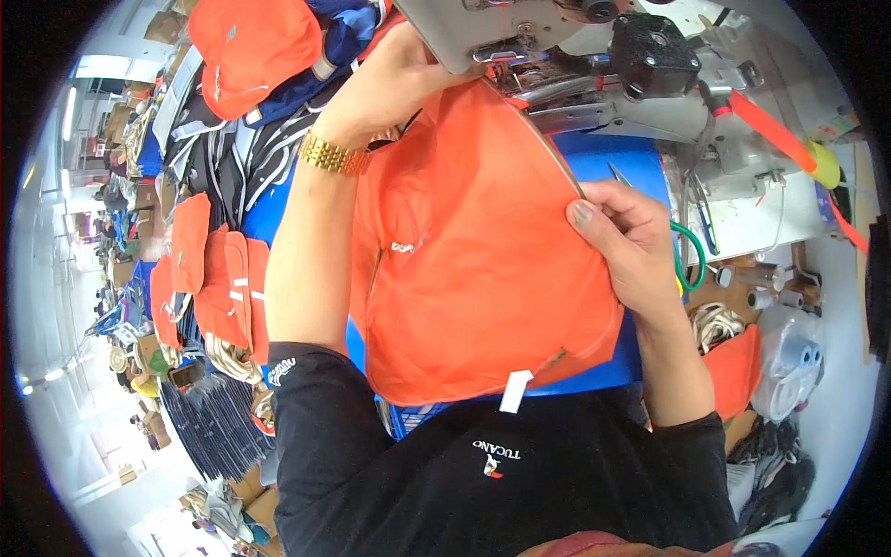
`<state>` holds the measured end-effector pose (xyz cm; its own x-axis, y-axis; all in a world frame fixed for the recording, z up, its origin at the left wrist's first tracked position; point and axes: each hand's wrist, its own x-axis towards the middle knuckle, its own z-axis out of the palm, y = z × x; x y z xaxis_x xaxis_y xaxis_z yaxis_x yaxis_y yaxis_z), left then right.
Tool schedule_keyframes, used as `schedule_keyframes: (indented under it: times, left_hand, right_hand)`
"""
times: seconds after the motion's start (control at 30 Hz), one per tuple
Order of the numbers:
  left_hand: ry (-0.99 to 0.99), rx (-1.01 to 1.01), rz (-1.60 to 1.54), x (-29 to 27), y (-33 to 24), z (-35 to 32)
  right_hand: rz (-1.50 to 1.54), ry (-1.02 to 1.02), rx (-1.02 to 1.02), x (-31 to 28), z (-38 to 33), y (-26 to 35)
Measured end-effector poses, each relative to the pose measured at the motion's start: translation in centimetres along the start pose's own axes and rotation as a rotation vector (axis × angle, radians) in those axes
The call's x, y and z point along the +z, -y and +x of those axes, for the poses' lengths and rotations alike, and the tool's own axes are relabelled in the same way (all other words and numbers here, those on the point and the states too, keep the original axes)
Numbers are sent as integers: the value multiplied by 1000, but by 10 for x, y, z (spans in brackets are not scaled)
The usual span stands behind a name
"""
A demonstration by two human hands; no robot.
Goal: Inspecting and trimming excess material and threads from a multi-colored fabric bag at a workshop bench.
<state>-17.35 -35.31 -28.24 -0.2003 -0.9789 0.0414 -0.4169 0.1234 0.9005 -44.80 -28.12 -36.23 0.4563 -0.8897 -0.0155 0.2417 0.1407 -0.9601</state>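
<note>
An orange fabric piece (492,241) is lying across a blue work surface (594,153), below a sewing machine (455,32). The right hand (631,237) is pinching its right edge, seemingly holding it taut. The left hand (399,79) is resting near the machine, fingertips hidden, grip impossible to tell. Green-handled scissors (700,249) are lying alongside, presumably for easy reach.

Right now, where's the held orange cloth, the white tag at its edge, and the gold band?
Orange cloth (492,241): head view, on its middle.
White tag (515,391): head view, on its middle.
Gold band (332,155): head view, on its links.
</note>
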Motion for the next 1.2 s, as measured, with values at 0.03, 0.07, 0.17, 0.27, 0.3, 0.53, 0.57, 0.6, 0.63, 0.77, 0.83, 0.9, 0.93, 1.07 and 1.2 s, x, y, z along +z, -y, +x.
schedule_keyframes:
  times: [0.03, 0.07, 0.17, 0.27, 0.3, 0.53, 0.57, 0.6, 0.63, 0.77, 0.83, 0.9, 0.93, 1.07, 1.2]
  left_hand:
    - [-53, 165, -25, 2, 11, 9]
    - [-107, 330, -52, 2, 21, 15]
    - [-97, -156, 270, -9, 13, 18]
    - [-132, -112, 237, -11, 35, 24]
    - [-122, -85, 231, -13, 38, 26]
    - [-148, 217, 686, -37, 52, 23]
    - [-230, 189, 479, -34, 47, 11]
    - [-298, 165, 265, -21, 29, 0]
    - [-374, 332, 595, -10, 8, -14]
    - [-312, 413, 585, 46, -27, -109]
    - [-146, 366, 636, 78, -46, -159]
    - [-107, 297, 670, 113, -42, -189]
    - [-135, 222, 671, 126, -34, -198]
    - [-262, 198, 669, 157, 2, -210]
    - [-452, 157, 636, 178, 3, -193]
  right_hand:
    - [24, -14, -24, 3, 1, -3]
    - [48, -29, -48, 6, 2, -4]
    - [83, -65, -71, 15, 5, -4]
    - [100, -65, -57, 19, 5, -6]
    - [100, -67, -58, 20, 5, -6]
    - [3, -41, -93, 25, 18, -4]
    - [-14, -42, -94, 28, 21, -4]
    - [-15, -48, -92, 26, 22, -2]
    - [6, -44, -96, 25, 24, 1]
    - [14, -46, -111, 15, 19, 5]
    - [-82, -27, -71, 11, 7, 7]
    - [-201, -70, -97, 11, -18, 4]
    - [-195, -64, -91, 12, -28, 4]
    - [-246, -68, -16, 11, -66, 3]
    - [-220, -84, -76, 12, -87, -8]
